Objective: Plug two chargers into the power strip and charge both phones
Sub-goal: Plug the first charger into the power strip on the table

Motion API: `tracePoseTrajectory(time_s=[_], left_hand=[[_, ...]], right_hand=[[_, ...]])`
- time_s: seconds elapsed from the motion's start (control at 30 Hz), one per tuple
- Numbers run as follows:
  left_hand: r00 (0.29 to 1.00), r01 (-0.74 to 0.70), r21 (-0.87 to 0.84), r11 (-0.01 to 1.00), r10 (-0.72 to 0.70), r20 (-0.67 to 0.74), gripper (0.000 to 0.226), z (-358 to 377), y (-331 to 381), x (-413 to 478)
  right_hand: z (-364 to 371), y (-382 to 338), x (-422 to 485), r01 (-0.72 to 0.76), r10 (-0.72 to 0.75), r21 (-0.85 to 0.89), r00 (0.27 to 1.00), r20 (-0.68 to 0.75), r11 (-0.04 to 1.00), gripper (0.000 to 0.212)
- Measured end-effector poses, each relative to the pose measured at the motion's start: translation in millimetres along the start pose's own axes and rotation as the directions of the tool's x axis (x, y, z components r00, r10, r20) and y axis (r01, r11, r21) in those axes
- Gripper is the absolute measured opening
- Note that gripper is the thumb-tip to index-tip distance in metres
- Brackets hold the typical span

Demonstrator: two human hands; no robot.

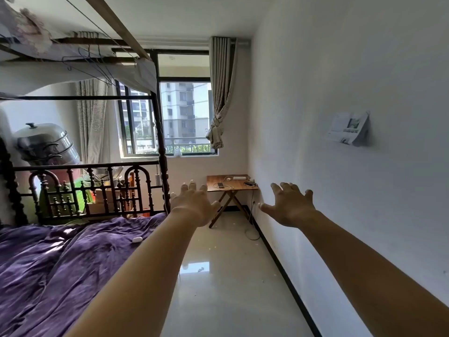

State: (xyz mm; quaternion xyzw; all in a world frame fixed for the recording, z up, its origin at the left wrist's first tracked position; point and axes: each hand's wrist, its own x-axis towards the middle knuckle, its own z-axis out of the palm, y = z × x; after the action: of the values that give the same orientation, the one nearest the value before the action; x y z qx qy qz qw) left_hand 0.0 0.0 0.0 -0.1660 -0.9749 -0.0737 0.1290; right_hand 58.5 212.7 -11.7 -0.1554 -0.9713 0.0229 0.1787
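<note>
A small wooden folding table (213, 188) stands in the far corner under the window. A white power strip (239, 177) lies at its back edge. One phone (220, 185) rests on the tabletop among loose white cables (226, 187), and a dark phone (250, 183) lies at the right edge. My left hand (194, 203) and my right hand (290, 204) are stretched out in front of me, fingers spread, holding nothing. Both hands are several steps short of the table.
A bed with a purple blanket (60, 263) and a dark carved frame (97, 188) fills the left side. A white wall (340, 166) runs along the right. Glossy tiled floor (226, 276) leads between them to the table. A cord (252, 229) trails on the floor by the wall.
</note>
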Motion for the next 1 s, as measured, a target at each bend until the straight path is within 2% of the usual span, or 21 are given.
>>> tracePoseTrajectory(time_s=[0.33, 0.67, 1.0], left_hand=[[0.998, -0.037, -0.042, 0.998, 0.039, 0.044, 0.071, 31.5, 7.2, 86.1], [0.998, -0.057, 0.012, 0.998, 0.056, 0.042, 0.070, 69.3, 38.7, 233.8], [0.990, -0.128, 0.092, 0.988, 0.121, 0.071, 0.066, 148.9, 43.1, 407.3]], right_hand=[[38.7, 4.2, 80.5, 0.000, 0.000, -0.031, 1.000, 0.017, 1.000, 0.076], [93.7, 31.6, 235.4, 0.034, -0.033, -0.037, 0.999, 0.027, 0.999, 0.077], [179.5, 47.4, 399.5, 0.039, -0.039, 0.000, 0.998, 0.050, 0.999, 0.071]])
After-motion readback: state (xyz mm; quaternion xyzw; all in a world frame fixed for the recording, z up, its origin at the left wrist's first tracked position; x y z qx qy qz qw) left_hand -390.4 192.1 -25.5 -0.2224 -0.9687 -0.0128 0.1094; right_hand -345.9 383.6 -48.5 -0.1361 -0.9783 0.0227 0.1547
